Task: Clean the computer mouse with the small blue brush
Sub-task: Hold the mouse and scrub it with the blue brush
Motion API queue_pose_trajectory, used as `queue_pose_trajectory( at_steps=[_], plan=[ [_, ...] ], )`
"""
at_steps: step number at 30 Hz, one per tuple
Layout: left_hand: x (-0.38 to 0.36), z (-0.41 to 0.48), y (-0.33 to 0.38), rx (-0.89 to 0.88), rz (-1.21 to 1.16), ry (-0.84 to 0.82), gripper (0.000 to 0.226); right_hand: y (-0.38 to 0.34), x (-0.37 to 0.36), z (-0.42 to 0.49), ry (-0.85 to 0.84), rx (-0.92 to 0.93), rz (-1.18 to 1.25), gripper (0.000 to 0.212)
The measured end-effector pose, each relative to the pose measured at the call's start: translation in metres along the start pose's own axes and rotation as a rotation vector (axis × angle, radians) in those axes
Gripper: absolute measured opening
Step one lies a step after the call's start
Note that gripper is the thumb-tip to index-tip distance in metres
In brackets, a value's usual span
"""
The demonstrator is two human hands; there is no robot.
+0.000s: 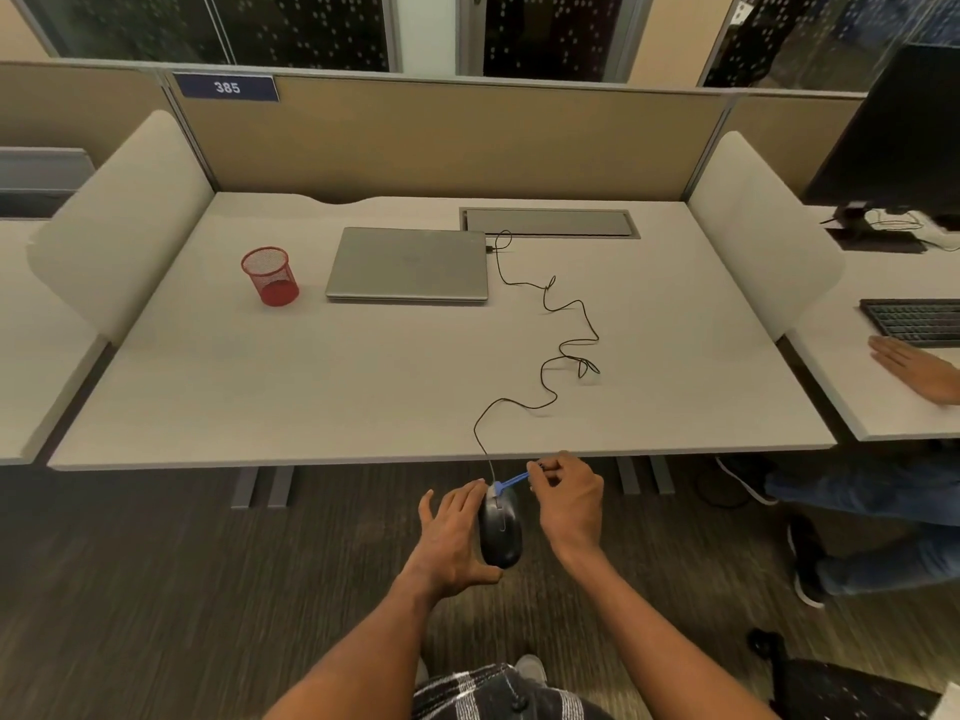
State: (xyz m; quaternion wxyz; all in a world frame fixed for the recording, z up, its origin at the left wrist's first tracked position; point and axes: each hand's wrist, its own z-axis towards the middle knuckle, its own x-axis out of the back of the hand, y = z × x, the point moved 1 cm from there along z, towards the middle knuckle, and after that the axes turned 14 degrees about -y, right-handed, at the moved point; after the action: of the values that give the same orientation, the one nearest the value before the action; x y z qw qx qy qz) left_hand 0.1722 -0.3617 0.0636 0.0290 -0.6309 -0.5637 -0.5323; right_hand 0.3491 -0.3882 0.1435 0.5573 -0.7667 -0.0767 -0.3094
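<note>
The cleaning looks under way: the brush (511, 481) tip sits on the front end of the mouse (500, 532), near where the cord (545, 314) comes out. I think most of the mouse is left to brush (I cannot see any dust from here). The right hand (569, 501) pinches the brush handle with bent fingers. The left hand (457, 537) holds the mouse from the side, thumb at its back end, in the air just in front of the desk (363, 381). The cord runs up to a shut laptop (410, 265) beside a red cup (270, 275).
</note>
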Motion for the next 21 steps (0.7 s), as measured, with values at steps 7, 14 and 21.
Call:
queue_pose_trajectory(
  at_steps=[7,14,21],
  plan=[
    [0.0,-0.001,0.001,-0.006,0.01,0.0,0.123,-0.003,0.008,-0.001,-0.07,0.114,-0.089,0.012],
    [-0.001,-0.002,0.003,-0.019,0.037,0.026,0.122,-0.023,0.017,0.01,-0.115,0.108,-0.163,0.017],
    [-0.001,-0.003,0.005,-0.018,0.017,0.056,0.121,-0.033,0.019,0.011,-0.2,0.077,-0.321,0.02]
  ],
)
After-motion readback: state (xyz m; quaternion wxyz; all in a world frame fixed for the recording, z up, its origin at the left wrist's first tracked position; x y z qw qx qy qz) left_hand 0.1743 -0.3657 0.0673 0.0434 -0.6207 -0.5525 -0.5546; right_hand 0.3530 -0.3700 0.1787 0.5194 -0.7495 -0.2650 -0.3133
